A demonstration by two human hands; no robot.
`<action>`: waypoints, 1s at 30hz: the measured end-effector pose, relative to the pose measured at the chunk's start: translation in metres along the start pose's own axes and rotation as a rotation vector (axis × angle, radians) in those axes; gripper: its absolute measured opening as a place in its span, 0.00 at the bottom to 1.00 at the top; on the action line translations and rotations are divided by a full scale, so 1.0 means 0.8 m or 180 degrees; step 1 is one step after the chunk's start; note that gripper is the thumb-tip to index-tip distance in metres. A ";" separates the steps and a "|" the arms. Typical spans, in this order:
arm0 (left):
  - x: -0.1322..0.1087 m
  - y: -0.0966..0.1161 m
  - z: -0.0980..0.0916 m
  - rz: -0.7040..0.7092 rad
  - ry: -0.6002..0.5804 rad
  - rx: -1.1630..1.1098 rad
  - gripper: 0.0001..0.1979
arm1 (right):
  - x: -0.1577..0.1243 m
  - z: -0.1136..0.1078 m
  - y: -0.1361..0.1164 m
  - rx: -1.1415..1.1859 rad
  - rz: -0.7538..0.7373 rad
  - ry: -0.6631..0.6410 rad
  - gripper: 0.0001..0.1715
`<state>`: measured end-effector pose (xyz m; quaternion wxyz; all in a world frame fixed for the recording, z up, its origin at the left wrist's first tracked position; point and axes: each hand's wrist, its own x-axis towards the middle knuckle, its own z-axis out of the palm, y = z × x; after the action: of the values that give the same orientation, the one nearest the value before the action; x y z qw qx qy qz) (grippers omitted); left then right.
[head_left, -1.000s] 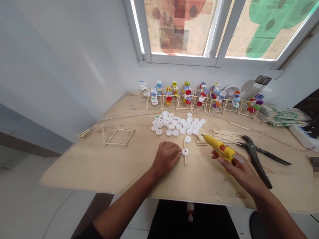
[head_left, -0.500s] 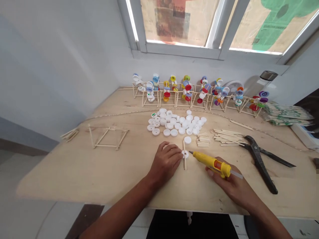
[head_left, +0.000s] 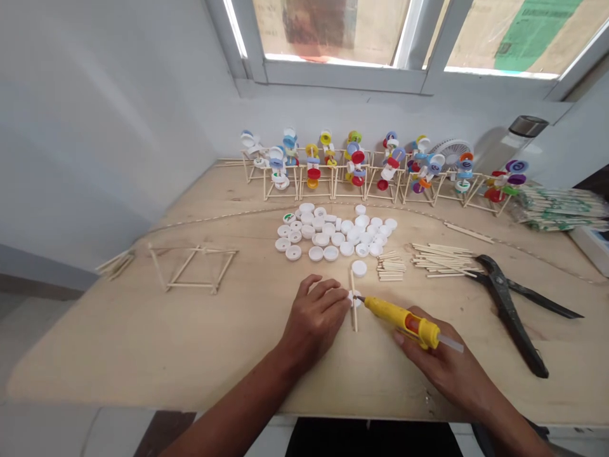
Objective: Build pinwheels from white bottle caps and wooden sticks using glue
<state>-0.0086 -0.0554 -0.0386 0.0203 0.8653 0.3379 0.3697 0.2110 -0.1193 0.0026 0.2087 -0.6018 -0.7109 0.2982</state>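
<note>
My right hand [head_left: 438, 355] is wrapped round a yellow hot glue gun [head_left: 399, 317], with a clear glue stick poking out of its rear. The gun's nozzle touches down at a thin wooden stick [head_left: 353, 282] that lies across a white bottle cap [head_left: 358, 303]. My left hand [head_left: 316, 317] rests on the table with its curled fingertips at the left edge of that cap, holding it; the thumb is hidden. Just beyond the stick lies another white cap [head_left: 359, 268]. Many loose white caps [head_left: 321, 239] are spread farther back.
Short sticks [head_left: 391, 265] and longer sticks [head_left: 442, 260] lie to the right, beside black-handled cutters [head_left: 511, 317]. A stick frame [head_left: 193, 287] stands at left. Along the wall are several stick frames with coloured cap wheels [head_left: 313, 171], a small fan [head_left: 451, 151] and a bottle [head_left: 521, 139].
My right hand has brought the glue gun left, so its nozzle now meets the stick on the cap. My left hand stays by the cap. The view has shifted slightly.
</note>
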 end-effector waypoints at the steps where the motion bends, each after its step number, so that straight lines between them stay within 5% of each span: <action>1: 0.000 0.000 0.000 0.0000 0.0002 0.0007 0.06 | 0.001 0.000 -0.001 0.0003 0.0016 -0.0021 0.12; 30: -0.001 0.003 0.000 0.0108 -0.0047 0.0203 0.07 | 0.004 0.000 -0.003 0.0012 0.0107 -0.0100 0.14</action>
<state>-0.0073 -0.0575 -0.0386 -0.0110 0.8738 0.3346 0.3527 0.2086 -0.1164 0.0039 0.1936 -0.6084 -0.7034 0.3125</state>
